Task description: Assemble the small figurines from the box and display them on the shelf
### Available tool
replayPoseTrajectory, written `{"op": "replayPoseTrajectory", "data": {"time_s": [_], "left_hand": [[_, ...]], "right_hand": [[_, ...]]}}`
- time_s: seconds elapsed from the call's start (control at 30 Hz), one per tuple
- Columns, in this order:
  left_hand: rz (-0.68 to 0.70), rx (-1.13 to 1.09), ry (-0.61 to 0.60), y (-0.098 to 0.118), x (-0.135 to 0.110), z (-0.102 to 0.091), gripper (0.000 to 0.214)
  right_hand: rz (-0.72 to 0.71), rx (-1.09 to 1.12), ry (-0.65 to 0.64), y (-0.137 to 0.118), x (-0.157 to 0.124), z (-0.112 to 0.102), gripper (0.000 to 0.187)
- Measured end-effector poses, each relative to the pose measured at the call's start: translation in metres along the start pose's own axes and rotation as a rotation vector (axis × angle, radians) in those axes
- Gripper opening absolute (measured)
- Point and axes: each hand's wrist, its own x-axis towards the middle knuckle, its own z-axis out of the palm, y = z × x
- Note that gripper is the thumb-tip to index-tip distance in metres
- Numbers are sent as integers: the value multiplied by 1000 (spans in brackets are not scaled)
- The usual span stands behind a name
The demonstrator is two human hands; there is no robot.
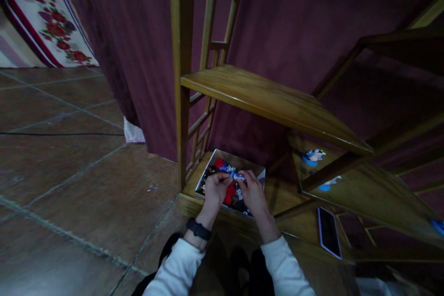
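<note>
Over an open box [257, 169] on the low shelf, my left hand [215, 188] and my right hand [252, 190] come together with pinched fingers. Between them is a small blue-and-white figurine [238, 176], gripped from both sides. Several little figurines in red, blue and black fill the box beneath, partly covered by my hands. Among them a red piece [229, 193] shows between my wrists. A dark band [199, 229] is on my left wrist.
A wooden shelf board [263, 97] juts out above the box, beside an upright post [179, 64]. Two figurines on blue bases, one of them this figurine [313, 156], stand on the shelf to the right. A phone [329, 232] lies lower right. Dark red curtain [149, 55] hangs behind.
</note>
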Motion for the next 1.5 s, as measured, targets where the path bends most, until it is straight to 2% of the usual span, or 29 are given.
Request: {"op": "replayPoseTrajectory", "data": {"time_s": [0.33, 0.6, 0.77, 0.93, 1.07, 1.13, 1.2, 1.33, 1.5], "left_hand": [[34, -4, 57, -7, 0, -4, 10], [62, -3, 121, -5, -9, 6, 9], [54, 50, 141, -5, -6, 4, 12], [-56, -147, 82, -5, -3, 0, 22], [-255, -418, 28, 0, -5, -1, 28], [-350, -514, 18, 2, -5, -4, 25], [-401, -573, -9, 5, -4, -7, 23], [-354, -616, -96, 9, -7, -11, 28], [-203, -555, -180, 20, -16, -7, 42]], "right_hand": [[-44, -128, 1, -11, -6, 5, 30], [19, -107, 13, -11, -3, 5, 26], [7, -72, -25, -12, -2, 7, 29], [-7, 124, -34, -12, 0, 5, 35], [144, 422, 41, -6, 4, 8, 49], [198, 525, 74, -2, 5, 11, 43], [210, 626, 51, -1, 5, 15, 31], [228, 834, 5, -6, 4, 18, 28], [193, 900, 43, -15, 5, 10, 23]]}}
